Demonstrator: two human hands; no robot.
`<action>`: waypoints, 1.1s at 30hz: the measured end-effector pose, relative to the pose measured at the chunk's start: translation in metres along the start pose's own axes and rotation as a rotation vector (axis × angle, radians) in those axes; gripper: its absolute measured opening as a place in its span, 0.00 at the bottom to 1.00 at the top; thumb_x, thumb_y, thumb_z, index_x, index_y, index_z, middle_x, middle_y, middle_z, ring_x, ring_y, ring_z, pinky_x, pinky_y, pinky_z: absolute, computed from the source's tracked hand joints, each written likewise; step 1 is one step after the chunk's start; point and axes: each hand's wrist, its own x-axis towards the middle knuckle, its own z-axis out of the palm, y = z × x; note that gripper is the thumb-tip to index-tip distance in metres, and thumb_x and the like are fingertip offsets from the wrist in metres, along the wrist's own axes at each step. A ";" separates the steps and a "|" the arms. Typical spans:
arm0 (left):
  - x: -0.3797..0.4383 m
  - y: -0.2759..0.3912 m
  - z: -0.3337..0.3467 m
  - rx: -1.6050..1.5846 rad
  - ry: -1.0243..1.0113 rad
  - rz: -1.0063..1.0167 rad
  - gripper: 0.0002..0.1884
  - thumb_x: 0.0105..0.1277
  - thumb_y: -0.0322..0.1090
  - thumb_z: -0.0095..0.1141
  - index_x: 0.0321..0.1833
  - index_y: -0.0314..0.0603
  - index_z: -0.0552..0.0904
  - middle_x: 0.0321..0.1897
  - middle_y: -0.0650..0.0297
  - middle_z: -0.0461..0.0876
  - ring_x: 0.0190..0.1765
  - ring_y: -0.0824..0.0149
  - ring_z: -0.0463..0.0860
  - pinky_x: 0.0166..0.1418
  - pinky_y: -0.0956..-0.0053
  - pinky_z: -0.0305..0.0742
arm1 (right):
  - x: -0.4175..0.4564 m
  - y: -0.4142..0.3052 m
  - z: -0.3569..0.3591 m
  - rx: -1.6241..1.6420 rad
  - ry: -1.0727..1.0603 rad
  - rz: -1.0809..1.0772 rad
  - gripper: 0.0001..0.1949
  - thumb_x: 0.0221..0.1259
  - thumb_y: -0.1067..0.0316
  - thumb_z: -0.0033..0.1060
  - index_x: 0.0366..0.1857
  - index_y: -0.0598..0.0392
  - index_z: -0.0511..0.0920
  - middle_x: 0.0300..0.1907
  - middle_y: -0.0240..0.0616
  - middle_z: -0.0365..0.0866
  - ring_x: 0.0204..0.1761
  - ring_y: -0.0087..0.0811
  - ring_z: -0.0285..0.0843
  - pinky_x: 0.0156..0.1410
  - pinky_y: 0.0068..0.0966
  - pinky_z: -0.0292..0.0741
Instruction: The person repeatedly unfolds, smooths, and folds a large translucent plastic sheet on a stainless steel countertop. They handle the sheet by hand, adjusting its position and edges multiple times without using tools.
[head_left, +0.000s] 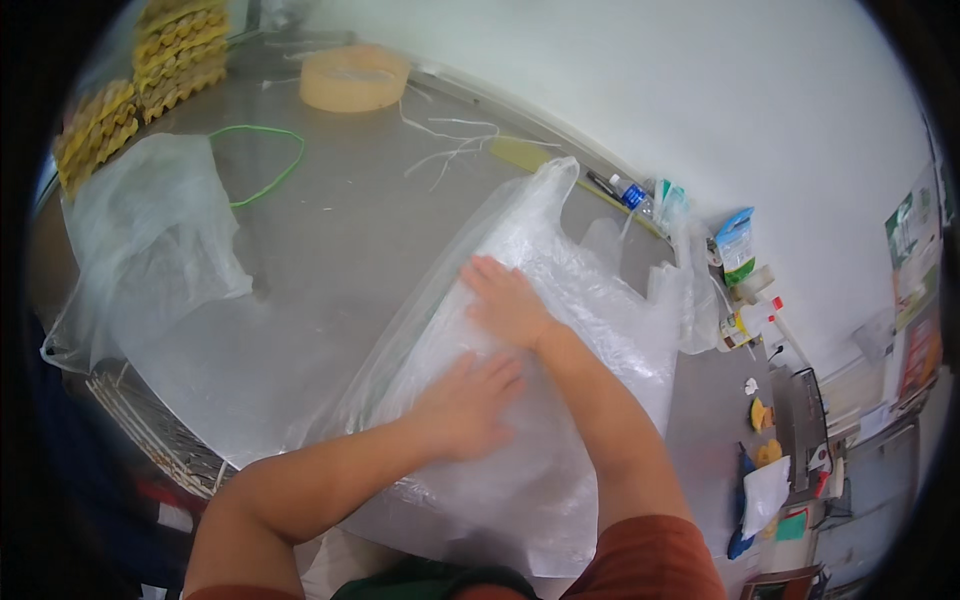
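Observation:
A thick stack of clear plastic bags (607, 315) with handle loops lies flat on the grey metal table (315, 247) in front of me. My right hand (506, 300) rests palm down on its upper part, fingers spread. Closer to my body, my left hand (469, 405) is over the same bags, fingers apart and slightly blurred; whether its palm presses down is hard to tell. Neither hand grips anything. On the left, another thin plastic bag (150, 217) lies crumpled by the table's edge, next to a green loop of cord (292, 161).
Stacked yellow egg trays (180, 60) rise at the far left. A wide roll of tape (354, 79) and white string (457, 142) lie near the wall. A water bottle (634, 193), a blue-green pouch (735, 244) and a plastic jug (746, 322) line the wall side. A wire basket (161, 435) hangs below the left edge.

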 end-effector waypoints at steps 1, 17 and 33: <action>0.000 0.000 0.000 -0.003 -0.019 -0.003 0.36 0.74 0.55 0.49 0.77 0.39 0.64 0.81 0.53 0.55 0.83 0.55 0.49 0.84 0.51 0.42 | 0.006 0.007 -0.002 0.007 0.015 0.039 0.33 0.74 0.45 0.46 0.79 0.44 0.59 0.82 0.40 0.50 0.84 0.41 0.40 0.84 0.50 0.41; 0.005 0.006 -0.006 0.067 -0.051 0.040 0.34 0.73 0.57 0.50 0.77 0.50 0.67 0.81 0.50 0.56 0.83 0.51 0.50 0.81 0.43 0.45 | 0.069 0.087 -0.004 -0.016 0.182 0.580 0.35 0.73 0.40 0.41 0.78 0.49 0.58 0.81 0.41 0.52 0.83 0.39 0.43 0.83 0.49 0.45; 0.006 0.000 0.006 0.115 -0.094 0.020 0.32 0.70 0.58 0.53 0.76 0.61 0.69 0.82 0.50 0.50 0.83 0.47 0.48 0.82 0.41 0.40 | -0.154 -0.058 0.004 0.270 0.054 -0.161 0.35 0.72 0.46 0.52 0.78 0.52 0.59 0.82 0.48 0.48 0.84 0.47 0.40 0.83 0.52 0.45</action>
